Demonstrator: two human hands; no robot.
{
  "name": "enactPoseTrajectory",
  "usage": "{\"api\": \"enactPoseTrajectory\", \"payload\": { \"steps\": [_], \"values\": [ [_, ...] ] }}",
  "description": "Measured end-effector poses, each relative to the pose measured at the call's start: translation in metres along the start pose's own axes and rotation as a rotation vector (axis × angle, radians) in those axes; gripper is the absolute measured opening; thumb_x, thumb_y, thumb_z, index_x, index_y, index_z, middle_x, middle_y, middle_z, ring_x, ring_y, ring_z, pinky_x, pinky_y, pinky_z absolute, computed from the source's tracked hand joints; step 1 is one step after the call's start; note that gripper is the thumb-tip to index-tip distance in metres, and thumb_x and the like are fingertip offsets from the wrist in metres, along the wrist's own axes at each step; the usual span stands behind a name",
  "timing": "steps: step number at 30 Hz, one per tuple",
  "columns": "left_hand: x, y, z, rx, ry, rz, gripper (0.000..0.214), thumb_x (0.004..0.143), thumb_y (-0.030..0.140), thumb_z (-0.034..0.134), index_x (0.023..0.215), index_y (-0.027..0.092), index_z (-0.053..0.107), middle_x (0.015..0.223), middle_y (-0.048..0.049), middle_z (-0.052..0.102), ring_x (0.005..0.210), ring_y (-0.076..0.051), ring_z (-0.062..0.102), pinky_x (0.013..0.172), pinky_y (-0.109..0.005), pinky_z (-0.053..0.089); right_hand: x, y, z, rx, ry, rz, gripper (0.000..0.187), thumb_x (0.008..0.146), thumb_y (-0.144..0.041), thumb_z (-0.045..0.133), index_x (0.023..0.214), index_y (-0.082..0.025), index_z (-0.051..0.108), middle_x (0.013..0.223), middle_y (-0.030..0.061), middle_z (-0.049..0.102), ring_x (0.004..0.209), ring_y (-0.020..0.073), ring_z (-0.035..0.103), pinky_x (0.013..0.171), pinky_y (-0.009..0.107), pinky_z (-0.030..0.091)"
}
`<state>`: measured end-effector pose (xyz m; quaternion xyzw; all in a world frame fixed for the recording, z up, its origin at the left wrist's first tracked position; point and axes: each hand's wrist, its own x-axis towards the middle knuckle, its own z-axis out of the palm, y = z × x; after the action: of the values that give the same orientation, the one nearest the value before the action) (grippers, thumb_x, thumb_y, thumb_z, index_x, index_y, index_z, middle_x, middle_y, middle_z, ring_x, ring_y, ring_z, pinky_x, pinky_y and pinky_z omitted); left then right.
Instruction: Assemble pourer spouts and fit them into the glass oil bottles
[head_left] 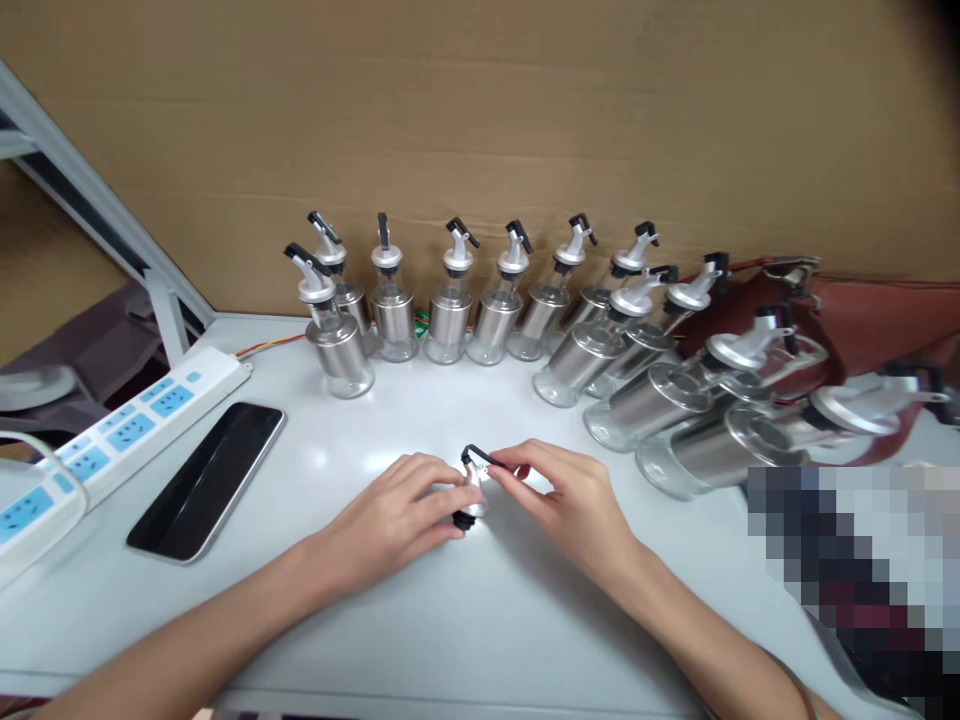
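Note:
A loose pour spout (475, 497) with a silver body, a black ribbed stopper and a black flip lever is between my hands, just above or on the white table. My left hand (409, 508) is closed round its body and stopper from the left. From the right, my right hand (564, 488) pinches the end of the black lever (484, 457) between thumb and fingers. Behind stand several oil bottles of glass and brushed steel, such as this one (450, 320), each topped with a similar spout.
At left lie a black phone (210, 480) and a white power strip (131, 425) with blue sockets and a cable. More oil bottles (660, 400) curve round to the right, before a brown leather bag (870, 320). A cardboard wall (480, 120) closes off the back of the table (420, 640).

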<state>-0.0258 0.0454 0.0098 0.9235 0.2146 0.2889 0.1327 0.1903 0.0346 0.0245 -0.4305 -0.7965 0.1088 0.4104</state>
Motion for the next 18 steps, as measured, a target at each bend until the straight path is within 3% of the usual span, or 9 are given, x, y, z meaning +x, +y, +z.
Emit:
{"api": "enactPoseTrajectory", "payload": {
  "steps": [6, 13, 18],
  "values": [
    [-0.0071, 0.0002, 0.0063, 0.038, 0.101, -0.097, 0.026, 0.096, 0.018, 0.049, 0.121, 0.024, 0.051, 0.122, -0.0109, 0.047, 0.110, -0.022, 0.054, 0.089, -0.036, 0.055, 0.0003, -0.0008, -0.0010, -0.019, -0.009, -0.024, 0.020, 0.094, -0.023, 0.056, 0.080, -0.015, 0.067, 0.063, 0.0015, 0.067, 0.054, 0.0117, 0.062, 0.050, 0.021, 0.046],
    [-0.0044, 0.0019, 0.0025, -0.031, -0.007, -0.119, 0.028, 0.095, 0.015, 0.049, 0.122, 0.022, 0.045, 0.142, -0.0178, 0.037, 0.133, -0.028, 0.043, 0.096, -0.045, 0.054, 0.0000, -0.0008, -0.0021, -0.029, -0.019, -0.058, 0.018, 0.095, -0.023, 0.055, 0.083, -0.016, 0.066, 0.066, 0.0022, 0.068, 0.056, 0.0127, 0.062, 0.053, 0.023, 0.047],
    [-0.0093, -0.0012, 0.0076, -0.059, 0.037, -0.113, 0.028, 0.098, 0.018, 0.045, 0.126, 0.022, 0.045, 0.144, -0.0184, 0.038, 0.131, -0.028, 0.045, 0.099, -0.046, 0.051, -0.0007, -0.0006, -0.0018, -0.038, -0.033, -0.089, 0.017, 0.096, -0.022, 0.053, 0.085, -0.017, 0.065, 0.070, 0.0039, 0.069, 0.058, 0.0144, 0.063, 0.055, 0.025, 0.048]
  ]
}}
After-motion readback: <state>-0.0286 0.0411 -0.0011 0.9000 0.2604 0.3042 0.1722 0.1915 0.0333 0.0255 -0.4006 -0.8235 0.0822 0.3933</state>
